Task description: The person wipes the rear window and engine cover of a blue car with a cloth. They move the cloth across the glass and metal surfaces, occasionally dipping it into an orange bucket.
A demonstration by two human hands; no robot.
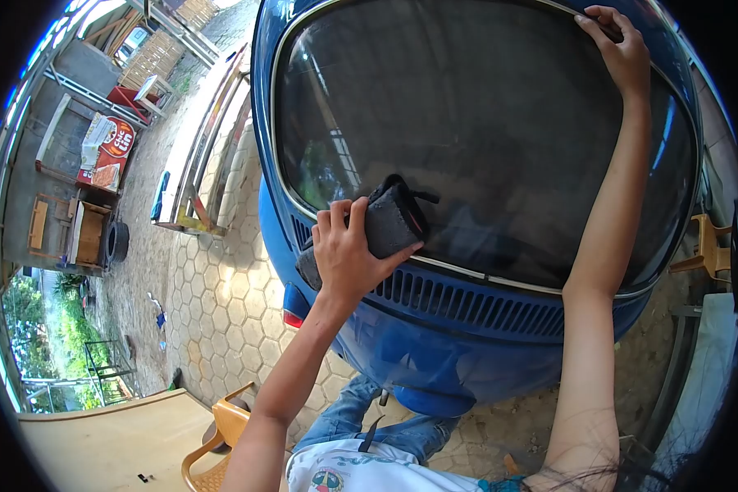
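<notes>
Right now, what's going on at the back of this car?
A person is leaning over the back of a blue car. The left hand grips a dark cloth, pressed against the lower edge of the rear window just above the vent slats. The right hand rests its fingers on the window's top edge and holds nothing.

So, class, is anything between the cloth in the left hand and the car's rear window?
Nothing visible: the left hand holds the dark cloth against the rear window, at its lower edge.
</notes>
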